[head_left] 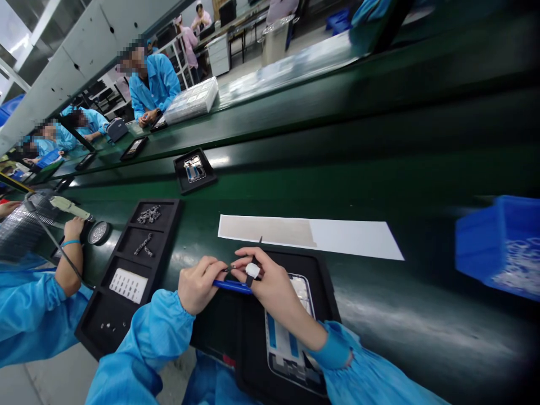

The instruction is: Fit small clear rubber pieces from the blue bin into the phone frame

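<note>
My left hand grips a blue-handled tool that lies across toward my right hand. My right hand pinches a thin dark pair of tweezers near the tool's tip, and a white pad sits on one of its fingers. Both hands hover over a black tray that holds a phone frame with blue strips. Whatever small part sits between the fingertips is too small to tell.
A black compartment tray with small metal parts and a white label sheet lies to my left. A co-worker's hand holds an electric screwdriver there. A white sheet lies ahead, a blue bin right, another black tray farther on the green belt.
</note>
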Tool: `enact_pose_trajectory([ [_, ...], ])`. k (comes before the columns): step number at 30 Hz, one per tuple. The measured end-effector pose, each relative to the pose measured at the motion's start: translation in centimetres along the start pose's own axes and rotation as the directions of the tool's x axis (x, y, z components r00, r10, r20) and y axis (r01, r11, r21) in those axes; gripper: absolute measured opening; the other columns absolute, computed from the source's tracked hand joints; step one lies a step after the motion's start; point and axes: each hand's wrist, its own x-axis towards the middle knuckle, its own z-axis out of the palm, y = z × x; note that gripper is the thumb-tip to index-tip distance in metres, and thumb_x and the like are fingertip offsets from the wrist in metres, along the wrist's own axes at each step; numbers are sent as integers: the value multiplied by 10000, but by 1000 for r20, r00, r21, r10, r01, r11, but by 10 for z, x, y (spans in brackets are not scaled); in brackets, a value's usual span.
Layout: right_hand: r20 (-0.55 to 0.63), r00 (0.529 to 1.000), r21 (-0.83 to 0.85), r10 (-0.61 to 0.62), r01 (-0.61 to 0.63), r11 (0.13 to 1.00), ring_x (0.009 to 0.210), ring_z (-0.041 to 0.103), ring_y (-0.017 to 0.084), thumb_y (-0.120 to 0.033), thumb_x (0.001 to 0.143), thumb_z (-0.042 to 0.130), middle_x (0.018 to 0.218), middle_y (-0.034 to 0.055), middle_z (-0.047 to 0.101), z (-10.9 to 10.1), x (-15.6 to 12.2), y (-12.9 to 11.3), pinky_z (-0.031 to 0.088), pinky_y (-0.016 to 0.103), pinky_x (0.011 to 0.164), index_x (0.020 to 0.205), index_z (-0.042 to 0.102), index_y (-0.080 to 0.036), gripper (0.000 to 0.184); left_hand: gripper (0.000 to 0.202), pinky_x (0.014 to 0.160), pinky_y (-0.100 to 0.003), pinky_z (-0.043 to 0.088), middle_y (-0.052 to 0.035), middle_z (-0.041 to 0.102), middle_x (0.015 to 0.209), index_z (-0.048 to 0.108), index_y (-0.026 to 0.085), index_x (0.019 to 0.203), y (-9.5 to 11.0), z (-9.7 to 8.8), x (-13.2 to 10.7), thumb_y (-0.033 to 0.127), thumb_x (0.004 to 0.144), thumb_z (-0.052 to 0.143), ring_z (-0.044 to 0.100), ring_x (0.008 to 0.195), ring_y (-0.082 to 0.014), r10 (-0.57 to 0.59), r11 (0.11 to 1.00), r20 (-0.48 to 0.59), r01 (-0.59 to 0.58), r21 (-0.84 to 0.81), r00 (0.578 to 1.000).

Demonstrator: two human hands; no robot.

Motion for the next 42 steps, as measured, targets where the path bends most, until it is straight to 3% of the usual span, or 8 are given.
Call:
enact_pose_trajectory([
  [7,-37,989,-149,-140,133,980,806,698,212,-258,828,586,871,37,707,-21,-7,-8,559,313,717,1061,607,-224,236,177,669,-208,517,-17,683,1065,671,258,1076,-34,11,8,246,914,600,689,896,-161,-300,954,273,281,109,914],
  [11,-69,972,-252,-225,201,947,859,699,208,-209,857,537,925,37,707,-34,-17,-9,568,319,759,1109,608,-234,264,319,717,-226,543,-37,655,1170,641,254,1174,-37,8,12,316,865,682,684,962,-185,-284,959,182,280,47,941],
  [18,-48,931,-420,-362,310,853,899,704,226,-147,906,504,994,45,714,-44,-34,-5,600,356,795,1203,585,-242,322,124,768,-250,524,-25,694,905,700,218,942,3,-7,30,260,922,585,675,841,-162,-200,908,32,197,-369,979],
  [27,96,784,-642,-614,520,563,1002,683,249,12,900,365,1141,83,683,-49,-40,3,603,386,834,1387,522,-282,591,119,592,-231,436,16,607,706,636,186,758,64,13,44,279,830,655,534,618,-115,-234,708,257,346,-616,938],
  [32,-25,879,-437,-477,420,796,956,691,228,-102,921,487,1090,58,703,-54,-36,-4,601,360,827,1266,571,-266,391,217,480,-207,342,6,613,701,649,160,809,62,16,48,375,817,624,432,512,-74,-282,443,481,558,-702,830],
  [37,-91,962,-81,-257,250,965,800,699,188,-228,899,620,920,20,706,-57,-33,-9,595,307,745,1216,534,-253,329,356,450,-204,336,-18,637,722,636,165,850,60,15,46,519,819,630,428,487,-70,-207,243,571,607,-756,794],
  [40,-86,969,-77,-231,225,971,803,696,186,-205,890,599,931,25,697,-59,-33,-9,585,309,753,1238,526,-252,359,435,406,-212,279,22,561,607,638,176,816,58,16,43,603,857,568,316,411,-57,-298,273,489,565,-779,819],
  [42,-87,964,-172,-252,234,957,830,691,196,-185,887,573,938,30,694,-61,-33,-7,580,325,772,1251,531,-250,371,507,439,-226,325,36,478,538,597,187,698,57,15,43,612,928,446,348,425,-78,-454,298,275,435,-850,848],
])
